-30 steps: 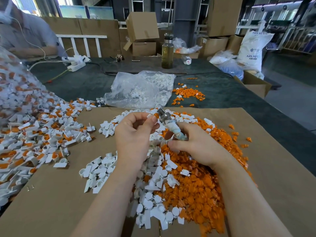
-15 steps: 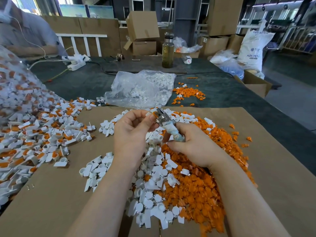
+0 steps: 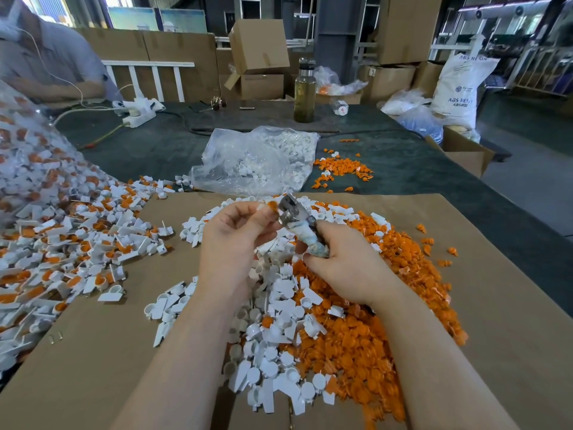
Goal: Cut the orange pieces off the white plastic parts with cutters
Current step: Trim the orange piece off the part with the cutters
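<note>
Left hand (image 3: 234, 240) raised over the pile, fingers curled, thumb and fingertips pinching a small part (image 3: 269, 207) with an orange piece showing at the tips. Right hand (image 3: 347, 268) wrapped round the cutters (image 3: 305, 232), taped handles in the fist, metal head pointing up-left and touching the pinched part; jaw gap too small to tell. Both hands above a cardboard sheet (image 3: 496, 305) on the dark green table (image 3: 403, 169). Under the hands: white pile (image 3: 273, 336) of trimmed parts on the left side, orange pile (image 3: 356, 346) of cut-off bits on the right side, the two merging in the middle. Far left: uncut heap (image 3: 62, 243) of white parts with orange inserts, spilling from a clear bag (image 3: 18, 156) onto the cardboard edge. Behind the cardboard: crumpled clear bag of white parts (image 3: 257, 159), small orange scatter (image 3: 341, 169) just beside it on the right. Further back: bottle (image 3: 304, 91) upright, power strip (image 3: 139, 114) with cables. Top left: second person (image 3: 40, 60), arms folded on the table edge. Background: cardboard boxes (image 3: 259, 48), white resin sack (image 3: 462, 88) at the right.
</note>
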